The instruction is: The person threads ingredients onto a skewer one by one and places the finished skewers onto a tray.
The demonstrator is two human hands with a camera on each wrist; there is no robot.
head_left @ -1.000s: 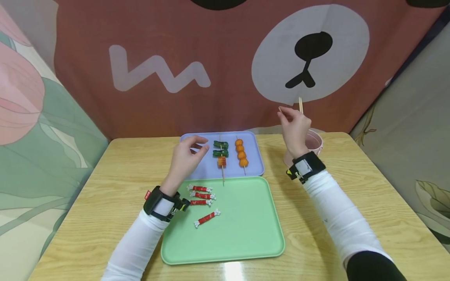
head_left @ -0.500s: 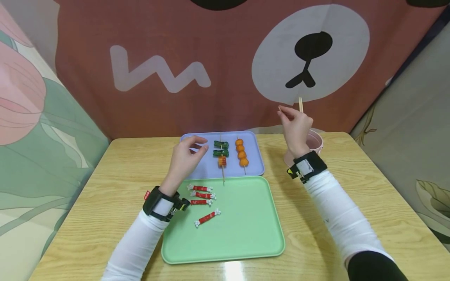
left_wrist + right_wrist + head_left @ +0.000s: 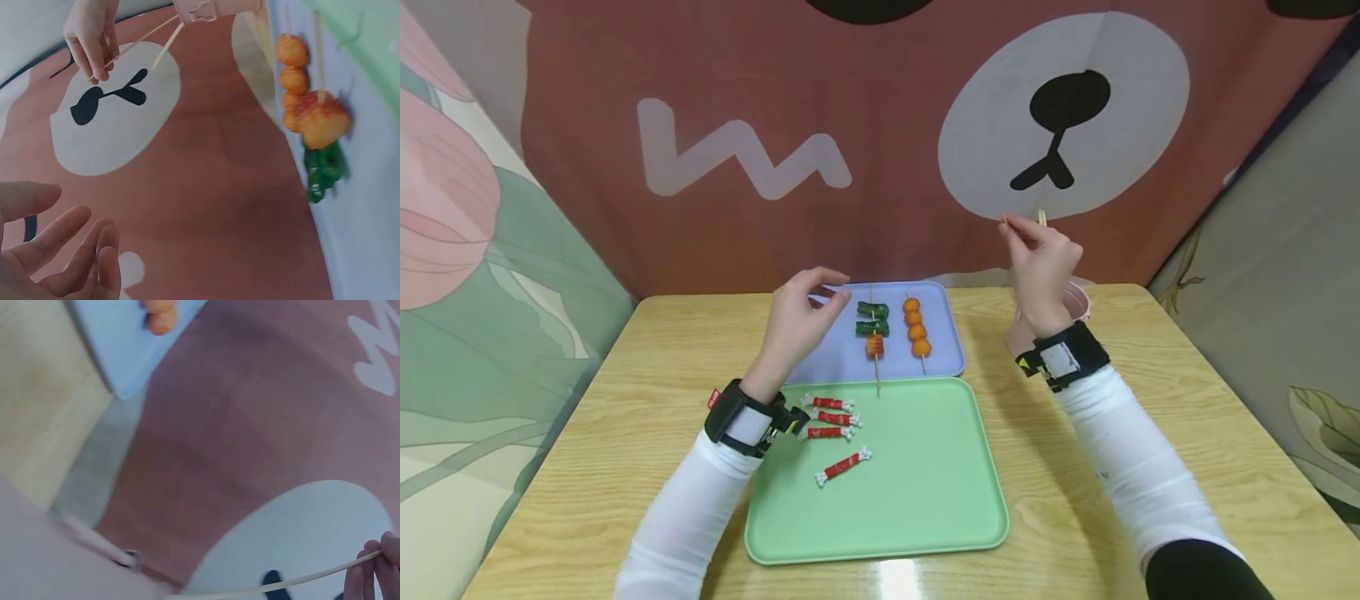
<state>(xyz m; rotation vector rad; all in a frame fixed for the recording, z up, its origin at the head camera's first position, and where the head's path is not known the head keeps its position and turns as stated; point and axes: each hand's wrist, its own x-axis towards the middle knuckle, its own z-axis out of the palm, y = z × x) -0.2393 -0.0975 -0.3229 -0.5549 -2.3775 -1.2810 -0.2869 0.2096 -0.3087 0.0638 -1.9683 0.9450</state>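
My right hand is raised above a pink cup and pinches the top of a thin wooden skewer whose lower end is still in the cup. A second stick leans in the pink cup. My left hand hovers open and empty over the left part of a blue tray. On that tray lie a skewer with green pieces and a corn piece and a skewer of orange balls.
A green tray lies in front of the blue one, with several red bone-shaped pieces at its left side. The wooden table stands against a brown bear-print backdrop; fabric walls close in left and right.
My right hand has lifted a little higher with the skewer. My left hand has risen slightly and drifted toward the skewers on the blue tray.
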